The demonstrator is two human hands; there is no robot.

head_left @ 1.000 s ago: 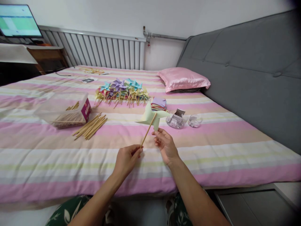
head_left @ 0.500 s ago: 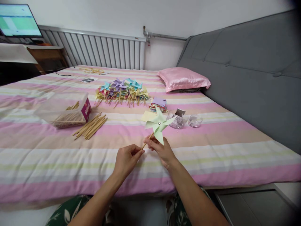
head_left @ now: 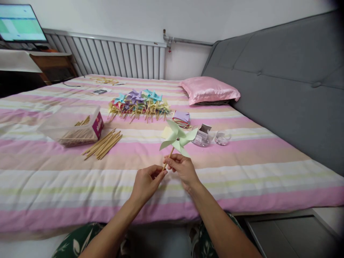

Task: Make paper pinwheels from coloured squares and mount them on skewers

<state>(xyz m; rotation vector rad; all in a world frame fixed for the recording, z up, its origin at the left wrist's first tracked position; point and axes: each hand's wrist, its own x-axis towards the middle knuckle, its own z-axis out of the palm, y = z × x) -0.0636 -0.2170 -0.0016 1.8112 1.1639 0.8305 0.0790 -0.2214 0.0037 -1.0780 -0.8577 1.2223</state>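
A pale green paper pinwheel [head_left: 178, 138] on a thin wooden stick is held up above the near part of the bed. My left hand [head_left: 148, 182] pinches the lower end of the stick. Higher up, just below the blades, the fingers of my right hand [head_left: 183, 170] close round the same stick. A pin head shows at the middle of the blades. Behind the pinwheel, partly covered by it, lies a pale yellow paper sheet [head_left: 166, 132]. A stack of coloured paper squares [head_left: 181, 118] sits just beyond.
Finished pinwheels [head_left: 138, 104] are heaped mid-bed. Loose sticks [head_left: 103, 145] lie left, beside a clear plastic box [head_left: 57, 125] of sticks. An open clear tub [head_left: 202, 138] and its round lid [head_left: 221, 138] stand right. A pink pillow [head_left: 211, 89] lies by the grey headboard [head_left: 282, 68].
The pinwheel's blades have turned, and its head has shifted slightly left. The stick stands more upright. Both hands keep their hold on it.
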